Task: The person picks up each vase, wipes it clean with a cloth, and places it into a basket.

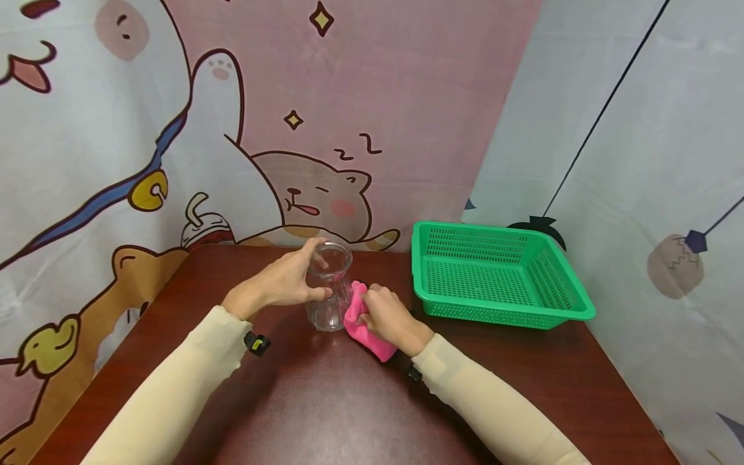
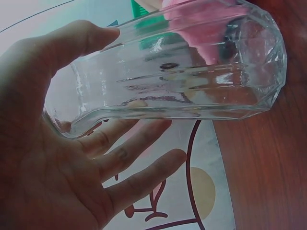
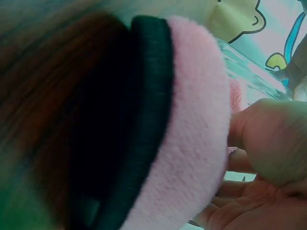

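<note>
A clear glass vase with a flared rim stands near the back of the table, between the two hands. My left hand holds it around the neck from the left. In the left wrist view, the thumb lies along one side of the vase and the other fingers spread out behind it. On the vase's right, my right hand grips a bunched pink cloth against or close beside the glass. The right wrist view shows the fuzzy pink cloth with a dark green edge or layer, covering part of the fingers.
A green plastic basket with perforated sides sits at the back right of the brown table. Printed cartoon fabric hangs directly behind the table and along its sides.
</note>
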`<state>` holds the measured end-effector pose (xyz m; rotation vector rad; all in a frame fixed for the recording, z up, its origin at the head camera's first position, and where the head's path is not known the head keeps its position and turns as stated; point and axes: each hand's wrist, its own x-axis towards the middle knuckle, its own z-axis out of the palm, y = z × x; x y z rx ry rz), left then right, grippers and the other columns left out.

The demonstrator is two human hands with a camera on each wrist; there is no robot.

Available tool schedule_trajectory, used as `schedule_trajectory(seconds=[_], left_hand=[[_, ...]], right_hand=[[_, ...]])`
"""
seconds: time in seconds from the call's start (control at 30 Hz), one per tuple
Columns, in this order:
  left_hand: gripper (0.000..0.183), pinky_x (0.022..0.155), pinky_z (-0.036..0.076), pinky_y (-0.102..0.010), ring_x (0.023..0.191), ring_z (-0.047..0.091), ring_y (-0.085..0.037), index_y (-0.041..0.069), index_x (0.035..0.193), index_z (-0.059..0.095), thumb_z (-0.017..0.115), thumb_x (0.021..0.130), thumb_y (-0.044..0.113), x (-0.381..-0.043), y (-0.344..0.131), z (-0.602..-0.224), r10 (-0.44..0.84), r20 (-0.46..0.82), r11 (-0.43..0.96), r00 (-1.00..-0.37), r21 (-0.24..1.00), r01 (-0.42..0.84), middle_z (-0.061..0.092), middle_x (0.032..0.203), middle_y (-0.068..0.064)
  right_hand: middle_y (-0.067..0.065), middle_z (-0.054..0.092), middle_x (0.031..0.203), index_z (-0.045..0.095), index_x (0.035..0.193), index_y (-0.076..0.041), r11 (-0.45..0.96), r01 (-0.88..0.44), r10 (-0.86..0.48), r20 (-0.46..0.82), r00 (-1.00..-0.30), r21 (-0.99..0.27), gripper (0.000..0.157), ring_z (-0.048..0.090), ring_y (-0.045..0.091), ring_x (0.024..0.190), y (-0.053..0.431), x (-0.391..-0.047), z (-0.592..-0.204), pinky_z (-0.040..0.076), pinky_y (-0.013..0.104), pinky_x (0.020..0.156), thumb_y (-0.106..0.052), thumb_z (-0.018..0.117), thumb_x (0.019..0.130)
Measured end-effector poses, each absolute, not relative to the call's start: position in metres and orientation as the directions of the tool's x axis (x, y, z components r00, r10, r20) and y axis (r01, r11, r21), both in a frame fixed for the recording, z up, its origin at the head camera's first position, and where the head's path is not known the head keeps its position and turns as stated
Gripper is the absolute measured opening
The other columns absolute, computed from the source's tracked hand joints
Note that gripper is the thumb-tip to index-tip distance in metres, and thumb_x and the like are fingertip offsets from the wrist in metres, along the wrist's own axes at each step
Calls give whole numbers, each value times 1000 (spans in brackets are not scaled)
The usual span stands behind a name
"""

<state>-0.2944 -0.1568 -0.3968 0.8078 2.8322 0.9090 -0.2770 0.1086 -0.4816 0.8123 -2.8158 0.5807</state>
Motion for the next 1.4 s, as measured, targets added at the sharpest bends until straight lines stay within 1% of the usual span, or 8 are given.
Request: schedule_trajectory(seconds=[0.13, 0.3, 0.53, 0.67, 0.77, 1.0, 1.2, 1.4], left_hand=[[105, 116, 59, -69, 135, 75, -40, 12, 178, 29, 95, 98, 31, -295, -157, -397, 502, 113, 678, -857, 564, 472, 75, 146, -17], [102, 115, 60, -66, 132, 76, -39, 11, 175, 31, 95, 98, 26, -295, -157, -398, 513, 140, 651, -847, 581, 489, 76, 142, -19], [101, 115, 61, -66, 132, 76, -38, 11, 175, 33, 96, 98, 26, -297, -158, -404, 513, 163, 640, -843, 582, 502, 77, 141, -17], [104, 118, 59, -67, 135, 75, -39, 10, 177, 32, 97, 98, 28, -298, -160, -405, 514, 164, 639, -842, 581, 504, 78, 142, -15], [105, 120, 58, -68, 138, 75, -40, 10, 179, 31, 96, 99, 29, -298, -162, -405, 519, 169, 632, -838, 583, 510, 78, 143, -16], [107, 120, 59, -69, 139, 74, -42, 13, 182, 28, 96, 100, 28, -299, -165, -406, 540, 184, 615, -821, 580, 534, 77, 146, -18], [110, 120, 58, -69, 140, 74, -42, 17, 184, 25, 96, 100, 26, -299, -165, -406, 547, 179, 602, -818, 595, 533, 76, 147, -18], [107, 120, 58, -69, 140, 74, -42, 20, 183, 26, 95, 101, 25, -300, -165, -406, 553, 172, 591, -815, 609, 530, 76, 147, -18]], right_hand=[[16, 69, 89, 77, 83, -3, 777, -548, -488, 253, -835, -311, 22, 75, 36, 77, 108, -277, -482, 68, 48, 70, -5, 95, 95], [14, 67, 87, 76, 81, -5, 769, -554, -493, 255, -832, -319, 24, 73, 32, 77, 109, -278, -483, 66, 44, 69, -4, 95, 95], [9, 65, 82, 73, 77, -10, 758, -520, -464, 234, -854, -394, 28, 58, 16, 75, 110, -280, -485, 50, 30, 62, -5, 95, 94], [8, 65, 80, 77, 81, -11, 738, -523, -457, 253, -852, -427, 22, 51, 14, 74, 112, -280, -486, 44, 28, 60, -2, 94, 93], [8, 67, 80, 78, 83, -10, 720, -527, -452, 270, -850, -452, 20, 49, 13, 74, 112, -281, -487, 41, 27, 58, 1, 92, 92], [3, 63, 79, 72, 76, -13, 702, -515, -428, 286, -857, -492, 28, 47, 12, 74, 112, -280, -488, 38, 24, 58, 1, 89, 94], [5, 68, 84, 78, 83, -10, 692, -521, -403, 331, -853, -500, 19, 54, 15, 79, 112, -278, -489, 43, 26, 63, -2, 91, 94], [7, 78, 99, 85, 93, -11, 683, -496, -355, 349, -867, -537, 10, 65, 18, 91, 110, -275, -488, 51, 28, 74, -4, 92, 94]])
